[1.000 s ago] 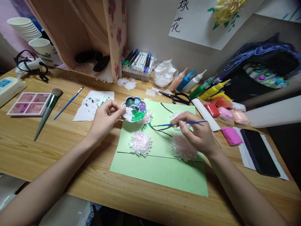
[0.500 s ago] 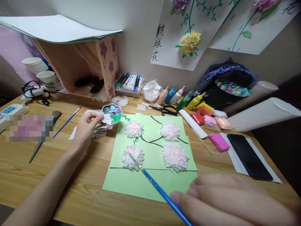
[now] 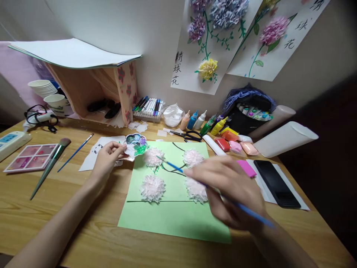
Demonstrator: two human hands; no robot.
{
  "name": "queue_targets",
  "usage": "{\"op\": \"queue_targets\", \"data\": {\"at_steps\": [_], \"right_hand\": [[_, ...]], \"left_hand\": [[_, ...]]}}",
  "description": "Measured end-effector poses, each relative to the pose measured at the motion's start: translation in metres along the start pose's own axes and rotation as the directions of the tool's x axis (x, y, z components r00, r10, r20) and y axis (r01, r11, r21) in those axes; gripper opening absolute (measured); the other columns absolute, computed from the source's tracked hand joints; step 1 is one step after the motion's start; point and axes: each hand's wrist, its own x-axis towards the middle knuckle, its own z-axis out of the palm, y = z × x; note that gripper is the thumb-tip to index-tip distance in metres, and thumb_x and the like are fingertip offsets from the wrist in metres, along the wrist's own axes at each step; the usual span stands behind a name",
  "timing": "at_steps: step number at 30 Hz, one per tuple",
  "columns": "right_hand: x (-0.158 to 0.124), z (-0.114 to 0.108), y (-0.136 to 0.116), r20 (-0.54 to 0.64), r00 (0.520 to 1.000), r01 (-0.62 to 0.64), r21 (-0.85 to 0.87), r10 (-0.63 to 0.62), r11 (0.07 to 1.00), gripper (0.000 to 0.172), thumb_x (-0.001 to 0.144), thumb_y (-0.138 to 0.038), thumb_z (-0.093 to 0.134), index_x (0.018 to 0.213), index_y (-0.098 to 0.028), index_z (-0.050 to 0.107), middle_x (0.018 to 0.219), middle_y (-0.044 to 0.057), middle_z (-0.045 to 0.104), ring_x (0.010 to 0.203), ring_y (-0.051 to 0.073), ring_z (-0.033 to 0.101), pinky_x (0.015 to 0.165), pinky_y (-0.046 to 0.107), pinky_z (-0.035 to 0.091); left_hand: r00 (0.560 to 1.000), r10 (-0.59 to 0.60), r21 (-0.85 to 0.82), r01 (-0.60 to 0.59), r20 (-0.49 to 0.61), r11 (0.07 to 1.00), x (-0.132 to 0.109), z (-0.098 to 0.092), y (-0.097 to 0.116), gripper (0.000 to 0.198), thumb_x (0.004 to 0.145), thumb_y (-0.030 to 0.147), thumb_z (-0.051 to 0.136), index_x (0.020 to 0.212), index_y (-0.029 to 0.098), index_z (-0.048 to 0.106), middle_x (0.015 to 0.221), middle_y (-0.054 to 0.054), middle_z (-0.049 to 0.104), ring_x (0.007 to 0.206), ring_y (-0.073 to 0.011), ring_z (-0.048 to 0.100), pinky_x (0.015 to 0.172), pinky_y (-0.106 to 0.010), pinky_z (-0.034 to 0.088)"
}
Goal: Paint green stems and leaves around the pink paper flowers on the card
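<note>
Paintbrush (image 3: 175,166), skinny and blue-handled, was pinched in my right hand (image 3: 232,191) above the pale-green paper sheet (image 3: 173,216), tip pointing left toward the flower-shaped white palette (image 3: 135,146) my left hand (image 3: 108,157) pinched.

A black phone (image 3: 277,183) rests on white paper (image 3: 258,176). A thick green-handled brush (image 3: 49,165) lies beside a pink four-panel case (image 3: 28,160) (contents unclear from where I stand). Stacked paper cups (image 3: 42,88) stand far left.

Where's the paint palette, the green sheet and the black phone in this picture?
Paint palette (image 3: 135,144): head view, middle of its wells.
Green sheet (image 3: 173,219): head view, bare lower part.
Black phone (image 3: 277,183): head view, middle of its dark face.
</note>
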Motion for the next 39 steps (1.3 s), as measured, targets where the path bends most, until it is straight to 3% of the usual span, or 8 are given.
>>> {"op": "queue_targets", "data": {"at_steps": [3, 6, 16, 24, 27, 30, 34, 39], "right_hand": [[0.004, 0.014, 0.028, 0.000, 0.989, -0.147, 0.120, 0.148, 0.982, 0.023, 0.088, -0.011, 0.045, 0.101, -0.021, 0.062, 0.092, 0.004, 0.070, 0.086, 0.017, 0.062, 0.077, 0.033, 0.050], [0.001, 0.025, 0.042, 0.082, 0.969, -0.244, 0.188, 0.232, 0.951, 0.021, 0.091, -0.014, 0.043, 0.098, -0.020, 0.062, 0.091, 0.004, 0.068, 0.086, 0.016, 0.060, 0.077, 0.033, 0.047], [-0.008, 0.043, 0.046, 0.254, 0.938, -0.295, 0.222, 0.237, 0.929, 0.019, 0.091, -0.014, 0.045, 0.097, -0.020, 0.062, 0.086, 0.003, 0.065, 0.084, 0.016, 0.056, 0.075, 0.031, 0.044], [-0.011, 0.047, 0.048, 0.199, 0.948, -0.291, 0.233, 0.248, 0.928, 0.018, 0.091, -0.015, 0.046, 0.095, -0.020, 0.063, 0.087, 0.002, 0.066, 0.084, 0.015, 0.057, 0.077, 0.031, 0.044], [-0.012, 0.045, 0.050, 0.100, 0.950, -0.313, 0.271, 0.297, 0.910, 0.019, 0.092, -0.017, 0.045, 0.093, -0.020, 0.063, 0.086, 0.002, 0.066, 0.081, 0.015, 0.058, 0.075, 0.031, 0.045], [-0.013, 0.040, 0.055, -0.012, 0.913, -0.382, 0.325, 0.408, 0.865, 0.022, 0.095, -0.021, 0.042, 0.090, -0.020, 0.063, 0.081, 0.002, 0.066, 0.075, 0.014, 0.059, 0.067, 0.028, 0.046], [-0.014, 0.036, 0.062, 0.075, 0.878, -0.474, 0.270, 0.473, 0.838, 0.025, 0.095, -0.024, 0.041, 0.086, -0.019, 0.064, 0.074, 0.002, 0.067, 0.067, 0.013, 0.061, 0.061, 0.026, 0.047], [-0.020, 0.046, 0.065, 0.150, 0.903, -0.421, 0.115, 0.403, 0.900, 0.023, 0.091, -0.021, 0.043, 0.079, -0.018, 0.063, 0.070, 0.002, 0.069, 0.068, 0.016, 0.065, 0.067, 0.030, 0.049]], "left_hand": [[0.996, -0.009, -0.001, 0.009, 0.094, 1.000, -0.013, 0.010, 0.000, 0.036, 0.059, 0.043, 0.080, 0.068, 0.017, 0.057, 0.060, 0.002, 0.063, 0.059, -0.0122, 0.064, 0.060, -0.022, 0.053], [0.987, -0.006, 0.001, 0.006, 0.158, 1.000, -0.023, 0.018, -0.002, 0.036, 0.061, 0.044, 0.079, 0.068, 0.017, 0.056, 0.062, 0.002, 0.063, 0.060, -0.0112, 0.062, 0.061, -0.021, 0.052], [0.975, 0.018, -0.010, -0.016, 0.220, 1.000, -0.030, 0.020, -0.007, 0.033, 0.068, 0.042, 0.075, 0.068, 0.017, 0.054, 0.065, 0.003, 0.061, 0.061, -0.0106, 0.061, 0.061, -0.021, 0.051], [0.975, 0.018, -0.004, -0.017, 0.223, 1.000, -0.030, 0.018, -0.007, 0.029, 0.069, 0.039, 0.074, 0.069, 0.017, 0.054, 0.065, 0.003, 0.062, 0.062, -0.0102, 0.061, 0.062, -0.021, 0.051], [0.975, 0.029, -0.012, -0.027, 0.220, 1.000, -0.027, 0.017, -0.008, 0.031, 0.068, 0.040, 0.075, 0.069, 0.017, 0.054, 0.065, 0.002, 0.062, 0.062, -0.0106, 0.061, 0.062, -0.022, 0.052], [0.979, 0.035, -0.002, -0.036, 0.201, 0.999, -0.024, 0.015, -0.008, 0.031, 0.069, 0.041, 0.075, 0.070, 0.017, 0.054, 0.064, 0.002, 0.062, 0.061, -0.0108, 0.062, 0.062, -0.022, 0.052], [0.986, 0.044, 0.014, -0.047, 0.162, 0.999, -0.020, 0.012, -0.004, 0.030, 0.070, 0.040, 0.074, 0.071, 0.017, 0.054, 0.064, 0.002, 0.062, 0.061, -0.0114, 0.063, 0.063, -0.023, 0.053], [0.989, 0.071, 0.043, -0.077, 0.133, 0.996, -0.019, 0.011, -0.001, 0.028, 0.071, 0.038, 0.073, 0.070, 0.017, 0.054, 0.064, 0.002, 0.062, 0.060, -0.0116, 0.063, 0.061, -0.023, 0.053]]}}
